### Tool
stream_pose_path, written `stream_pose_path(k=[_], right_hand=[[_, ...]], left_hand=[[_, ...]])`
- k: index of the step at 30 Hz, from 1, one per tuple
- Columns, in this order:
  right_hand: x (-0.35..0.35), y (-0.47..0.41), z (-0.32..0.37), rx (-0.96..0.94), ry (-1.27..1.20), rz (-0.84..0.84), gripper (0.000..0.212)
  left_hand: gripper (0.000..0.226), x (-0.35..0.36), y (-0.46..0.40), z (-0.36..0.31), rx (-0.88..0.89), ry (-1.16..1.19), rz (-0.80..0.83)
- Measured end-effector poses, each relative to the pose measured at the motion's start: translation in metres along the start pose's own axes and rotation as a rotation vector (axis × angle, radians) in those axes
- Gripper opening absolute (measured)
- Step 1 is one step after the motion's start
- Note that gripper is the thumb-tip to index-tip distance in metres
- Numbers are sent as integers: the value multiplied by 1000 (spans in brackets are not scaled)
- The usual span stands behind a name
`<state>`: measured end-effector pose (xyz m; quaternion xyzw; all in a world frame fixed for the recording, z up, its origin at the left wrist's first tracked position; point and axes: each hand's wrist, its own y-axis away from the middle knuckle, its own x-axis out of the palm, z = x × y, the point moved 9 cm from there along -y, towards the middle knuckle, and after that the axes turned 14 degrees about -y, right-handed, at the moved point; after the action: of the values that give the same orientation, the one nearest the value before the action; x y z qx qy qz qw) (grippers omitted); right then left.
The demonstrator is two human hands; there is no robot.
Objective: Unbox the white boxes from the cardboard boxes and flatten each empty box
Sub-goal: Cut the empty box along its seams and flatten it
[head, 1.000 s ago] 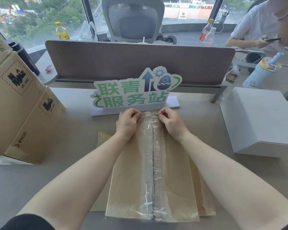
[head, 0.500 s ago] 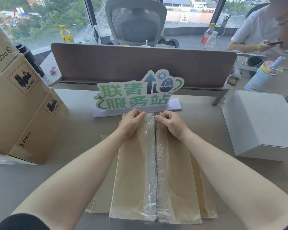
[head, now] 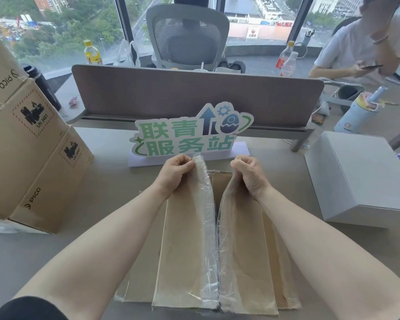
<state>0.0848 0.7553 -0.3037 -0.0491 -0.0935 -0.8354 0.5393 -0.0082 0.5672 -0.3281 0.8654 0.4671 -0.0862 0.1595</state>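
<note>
A brown cardboard box [head: 183, 257] lies on the desk right in front of me, its two long flaps edged with clear tape [head: 209, 239]. My left hand [head: 174, 175] grips the far end of the left flap. My right hand [head: 248, 174] is closed on the far end of the right flap [head: 243, 245]. The flaps are parted at the far end, with a dark gap between them, and still meet at the near end. A white box [head: 365, 179] rests on the desk to the right. Two stacked PICO cardboard boxes [head: 26, 153] stand at the left.
A green-lettered sign [head: 189, 135] stands just beyond the box, in front of a desk divider [head: 194, 93]. A pastel bottle [head: 358, 112] is at the far right. A person sits behind it holding a phone. Drink bottles and an office chair are behind the divider.
The flaps were taped shut along the middle seam. My hands have moved apart and pulled the far ends of the flaps up and open, splitting the tape.
</note>
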Motion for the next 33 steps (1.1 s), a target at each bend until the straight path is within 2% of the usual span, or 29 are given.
stream_pose_path(k=[2, 5, 10, 12, 14, 17, 20, 23, 27, 33], right_hand=[[-1, 1, -1, -2, 22, -2, 29], [10, 3, -4, -3, 215, 67, 40], [12, 11, -15, 26, 423, 64, 52], [10, 12, -12, 28, 411, 55, 49], [8, 13, -10, 34, 407, 33, 42], [7, 15, 0, 11, 608, -44, 28], [5, 21, 1, 109, 750, -91, 74], [-3, 37, -17, 378, 779, -117, 108], [-4, 58, -25, 534, 854, -136, 114], [6, 73, -26, 582, 955, -160, 110]], left_hand=[[18, 1, 0, 0, -1, -14, 14], [18, 8, -5, 0, 12, -243, 38], [58, 17, -5, -4, -42, -677, 13], [64, 20, -2, -9, -44, -764, -17], [64, 22, -2, -10, -38, -780, -29], [59, 23, -3, -11, -25, -762, -36], [56, 24, -2, -12, -10, -754, -59], [56, 27, 1, -13, 6, -765, -70], [53, 31, 3, -14, 14, -793, -73], [54, 33, 3, -13, 21, -819, -86]])
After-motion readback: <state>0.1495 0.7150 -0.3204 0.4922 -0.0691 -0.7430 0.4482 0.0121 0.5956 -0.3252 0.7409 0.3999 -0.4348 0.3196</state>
